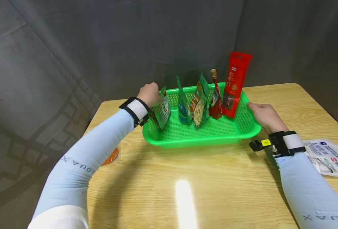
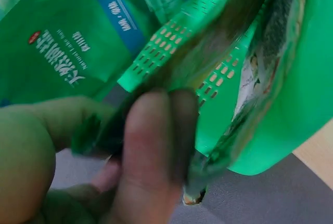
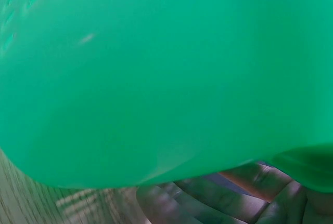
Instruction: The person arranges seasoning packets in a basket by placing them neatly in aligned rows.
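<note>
A green plastic basket (image 1: 191,142) with perforated walls stands on the table in the head view. At its left end my left hand (image 1: 150,94) pinches the top of a green food pouch (image 1: 162,112), which stands tilted inside the basket. The left wrist view shows thumb and finger (image 2: 148,156) on the pouch's edge, slightly blurred. My right hand (image 1: 265,116) grips the basket's right rim; in the right wrist view its curled fingers (image 3: 208,200) show below the rim. Also upright in the basket are green pouches (image 1: 183,106), (image 1: 198,108), a red bottle-shaped pack (image 1: 216,103) and a tall red packet (image 1: 236,84).
A white printed bag (image 1: 329,157) lies on the table (image 1: 146,197) at the right, partly behind my right forearm. An orange-red item (image 1: 111,156) is mostly hidden by my left forearm. A dark grey cloth (image 1: 157,41) hangs behind the table.
</note>
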Demonstrator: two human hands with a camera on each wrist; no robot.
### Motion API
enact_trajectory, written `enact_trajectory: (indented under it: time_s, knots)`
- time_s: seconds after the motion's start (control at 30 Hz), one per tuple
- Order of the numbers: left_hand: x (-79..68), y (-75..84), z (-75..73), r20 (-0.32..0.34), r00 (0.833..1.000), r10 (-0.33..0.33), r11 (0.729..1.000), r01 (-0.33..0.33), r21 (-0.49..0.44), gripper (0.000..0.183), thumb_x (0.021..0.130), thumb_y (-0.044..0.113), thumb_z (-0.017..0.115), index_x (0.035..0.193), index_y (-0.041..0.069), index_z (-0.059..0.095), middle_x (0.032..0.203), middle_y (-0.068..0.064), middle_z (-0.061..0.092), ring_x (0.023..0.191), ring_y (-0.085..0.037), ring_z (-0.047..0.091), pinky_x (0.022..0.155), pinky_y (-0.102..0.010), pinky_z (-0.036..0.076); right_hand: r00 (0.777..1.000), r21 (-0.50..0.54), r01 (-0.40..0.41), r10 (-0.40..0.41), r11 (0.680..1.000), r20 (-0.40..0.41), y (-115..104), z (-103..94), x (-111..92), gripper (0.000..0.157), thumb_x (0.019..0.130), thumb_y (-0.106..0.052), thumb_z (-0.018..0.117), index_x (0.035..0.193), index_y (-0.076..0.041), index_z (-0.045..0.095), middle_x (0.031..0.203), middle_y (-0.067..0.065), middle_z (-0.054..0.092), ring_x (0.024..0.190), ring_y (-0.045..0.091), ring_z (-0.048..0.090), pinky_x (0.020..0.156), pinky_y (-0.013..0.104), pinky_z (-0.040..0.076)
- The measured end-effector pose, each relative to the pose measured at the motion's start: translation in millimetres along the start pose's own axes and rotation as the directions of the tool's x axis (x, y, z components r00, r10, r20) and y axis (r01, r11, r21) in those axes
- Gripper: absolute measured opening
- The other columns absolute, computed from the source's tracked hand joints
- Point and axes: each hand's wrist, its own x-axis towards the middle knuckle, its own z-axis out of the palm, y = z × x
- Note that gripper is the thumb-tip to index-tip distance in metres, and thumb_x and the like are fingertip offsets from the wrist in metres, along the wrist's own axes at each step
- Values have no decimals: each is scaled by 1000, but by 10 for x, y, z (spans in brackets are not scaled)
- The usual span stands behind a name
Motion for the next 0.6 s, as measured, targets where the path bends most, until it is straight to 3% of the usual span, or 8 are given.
enact_trajectory:
  time_s: [0.17,0.4,0.6]
  knots:
    - [-7,64,27,-4,1000,9,992,-9,125,33,95,28,66,70,10,53,64,-3,44,62,-24,55,58,-37,44,1000,0,1,-1,1000,3,12,-14,-4,94,95,-70,27,156,1,20,157,31,17,138,47,26,109,63,25]
    - [23,38,38,-26,1000,-9,993,12,117,41,97,22,61,61,14,42,58,0,33,52,-19,42,52,-35,39,1000,4,-7,7,1000,11,19,-14,7,94,95,-71,27,156,0,19,157,31,16,138,48,25,109,64,24]
    - [42,-51,47,-39,999,-16,998,18,57,39,97,25,62,61,12,50,54,-4,50,46,-20,58,49,-33,50,1000,1,-8,8,1000,8,13,-16,27,94,95,-71,27,156,0,19,158,30,15,141,49,19,110,65,22]
